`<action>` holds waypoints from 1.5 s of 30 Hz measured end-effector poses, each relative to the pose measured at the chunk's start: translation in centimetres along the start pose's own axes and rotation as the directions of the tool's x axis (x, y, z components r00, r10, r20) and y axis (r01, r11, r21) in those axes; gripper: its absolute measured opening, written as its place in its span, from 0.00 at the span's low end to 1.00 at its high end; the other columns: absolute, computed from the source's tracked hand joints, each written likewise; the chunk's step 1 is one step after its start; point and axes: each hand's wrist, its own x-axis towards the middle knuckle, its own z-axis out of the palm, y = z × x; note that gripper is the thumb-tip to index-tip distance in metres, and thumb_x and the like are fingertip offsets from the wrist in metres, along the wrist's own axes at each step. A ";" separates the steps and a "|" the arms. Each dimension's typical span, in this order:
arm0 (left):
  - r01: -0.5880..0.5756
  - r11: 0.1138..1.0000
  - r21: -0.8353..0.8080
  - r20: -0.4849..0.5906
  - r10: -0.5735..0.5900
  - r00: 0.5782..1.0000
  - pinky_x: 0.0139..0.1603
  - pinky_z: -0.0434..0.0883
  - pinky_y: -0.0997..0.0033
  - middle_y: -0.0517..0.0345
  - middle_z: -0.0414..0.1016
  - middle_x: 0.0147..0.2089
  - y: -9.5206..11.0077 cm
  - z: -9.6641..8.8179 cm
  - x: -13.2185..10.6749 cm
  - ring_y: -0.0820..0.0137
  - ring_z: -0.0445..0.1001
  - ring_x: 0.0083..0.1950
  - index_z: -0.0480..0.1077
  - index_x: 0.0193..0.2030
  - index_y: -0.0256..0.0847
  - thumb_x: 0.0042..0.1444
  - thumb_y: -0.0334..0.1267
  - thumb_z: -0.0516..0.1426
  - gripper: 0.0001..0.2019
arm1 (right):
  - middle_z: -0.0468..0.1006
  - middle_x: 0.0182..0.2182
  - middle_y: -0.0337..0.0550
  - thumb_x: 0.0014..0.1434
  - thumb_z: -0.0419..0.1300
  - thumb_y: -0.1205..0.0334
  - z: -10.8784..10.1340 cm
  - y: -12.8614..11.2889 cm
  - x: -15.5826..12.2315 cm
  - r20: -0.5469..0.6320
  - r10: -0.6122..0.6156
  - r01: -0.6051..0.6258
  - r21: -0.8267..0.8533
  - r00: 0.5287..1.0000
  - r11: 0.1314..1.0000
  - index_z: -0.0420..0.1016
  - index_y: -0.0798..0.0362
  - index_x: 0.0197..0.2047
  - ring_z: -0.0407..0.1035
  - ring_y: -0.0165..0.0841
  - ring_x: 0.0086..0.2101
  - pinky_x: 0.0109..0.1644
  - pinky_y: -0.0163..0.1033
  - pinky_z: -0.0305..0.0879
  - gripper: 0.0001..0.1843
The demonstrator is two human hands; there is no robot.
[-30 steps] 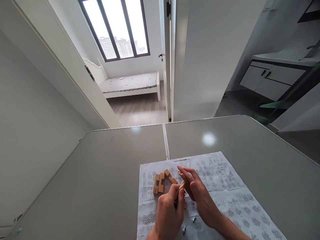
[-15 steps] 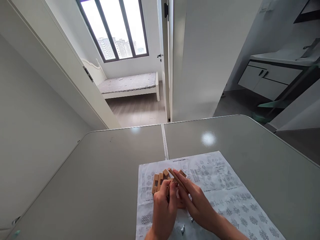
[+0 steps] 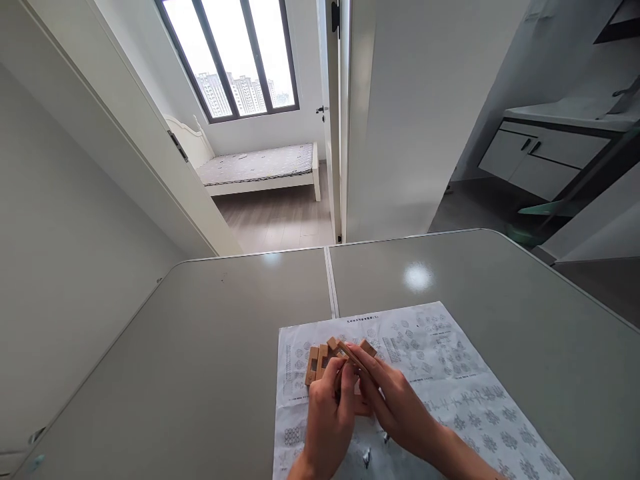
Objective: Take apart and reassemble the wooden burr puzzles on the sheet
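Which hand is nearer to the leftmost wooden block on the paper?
Left. The left hand is just below and right of the leftmost wooden block in the picture; the right hand is farther right.

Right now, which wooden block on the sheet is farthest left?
The notched block at the group's left end; every other visible block lies to its right.
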 end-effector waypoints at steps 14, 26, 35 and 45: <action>0.044 0.999 -0.014 0.042 -0.043 0.998 0.32 0.68 0.72 0.57 0.75 0.30 -0.3 -0.5 -0.1 0.68 0.71 0.30 0.76 0.41 0.41 0.73 0.48 0.52 0.17 | 0.82 0.60 0.49 0.78 0.47 0.65 -0.1 0.2 -0.1 0.039 -0.037 0.038 -0.024 0.999 0.999 0.52 0.37 0.79 0.84 0.41 0.48 0.48 0.43 0.82 0.31; 0.243 0.879 -0.411 -0.110 -0.312 0.944 0.21 0.62 0.80 0.70 0.56 0.24 -0.7 -1.0 0.1 0.78 0.53 0.21 0.65 0.35 0.43 0.63 0.68 0.58 0.27 | 0.72 0.28 0.34 0.69 0.61 0.57 -0.6 -0.2 0.4 0.063 -0.003 0.019 -0.261 0.998 0.965 0.67 0.47 0.47 0.68 0.31 0.23 0.29 0.36 0.65 0.07; 0.219 0.866 -0.449 -0.156 -0.318 0.935 0.19 0.60 0.81 0.71 0.54 0.22 -0.2 -1.1 0.2 0.78 0.51 0.21 0.63 0.33 0.43 0.60 0.70 0.60 0.29 | 0.75 0.28 0.37 0.58 0.72 0.52 -1.3 -0.2 0.9 0.283 -0.060 0.157 -0.333 0.957 0.930 0.68 0.47 0.32 0.69 0.33 0.27 0.32 0.37 0.61 0.16; 0.212 0.853 -0.476 -0.172 -0.327 0.929 0.18 0.56 0.84 0.72 0.50 0.24 -0.4 -1.2 0.4 0.79 0.48 0.22 0.63 0.32 0.43 0.59 0.69 0.61 0.29 | 0.75 0.32 0.35 0.60 0.73 0.56 -0.9 0.6 0.5 0.338 -0.005 0.145 -0.392 0.941 0.909 0.67 0.48 0.39 0.69 0.33 0.28 0.32 0.37 0.60 0.17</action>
